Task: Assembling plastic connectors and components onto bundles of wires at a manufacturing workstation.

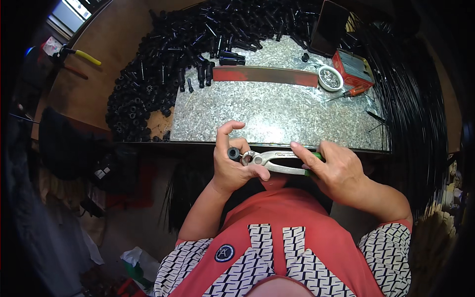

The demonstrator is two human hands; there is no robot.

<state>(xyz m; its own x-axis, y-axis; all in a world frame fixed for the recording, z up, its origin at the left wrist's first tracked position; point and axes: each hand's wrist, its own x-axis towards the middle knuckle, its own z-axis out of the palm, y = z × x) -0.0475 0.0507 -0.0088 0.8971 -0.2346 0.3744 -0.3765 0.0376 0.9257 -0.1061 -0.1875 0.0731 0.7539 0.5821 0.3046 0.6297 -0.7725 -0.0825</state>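
Observation:
My left hand [223, 171] is closed round a small black tubular part [233, 153], whose round end shows between the fingers. Its index finger curls upward, while the thumb reaches along below the jaws of a pair of end-cutting pincers [268, 159]. The pincers are silver with green handles, and my right hand [341, 171] grips those handles. Their jaws meet the near side of the black part; what lies between the jaws is too small to make out. Both hands are just in front of the table's near edge, above my lap.
A heap of black tubular parts [198, 42] covers the back left of the speckled stone slab [213, 114]. A long red-edged strip [264, 75] lies across it. At right are a white bowl [330, 78], a red box [352, 69], a screwdriver [355, 91] and long black strands [408, 99].

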